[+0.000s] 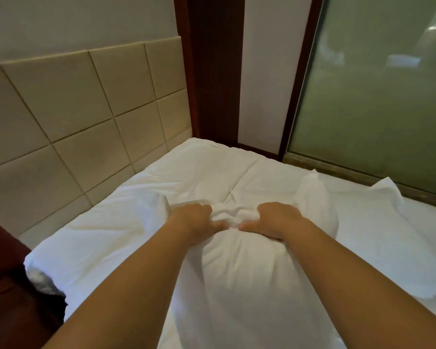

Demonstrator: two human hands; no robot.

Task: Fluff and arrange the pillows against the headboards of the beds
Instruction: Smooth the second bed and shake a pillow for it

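Both arms outstretched; left hand (195, 220), right hand (275, 219) grip closed, bunching pillow (237, 268).

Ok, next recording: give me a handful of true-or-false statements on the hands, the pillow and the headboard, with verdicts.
1. Both hands grip the same pillow. True: the left hand and right hand bunch the fabric of the near pillow.
2. The headboard is dark wood slats. False: the headboard is beige padded squares.
3. The gripped pillow already leans on the headboard. False: it lies on the bed, clear of the headboard.
4. A frosted glass panel stands on the right. True.
5. The right hand is open and flat. False: its grip is closed on the fabric.
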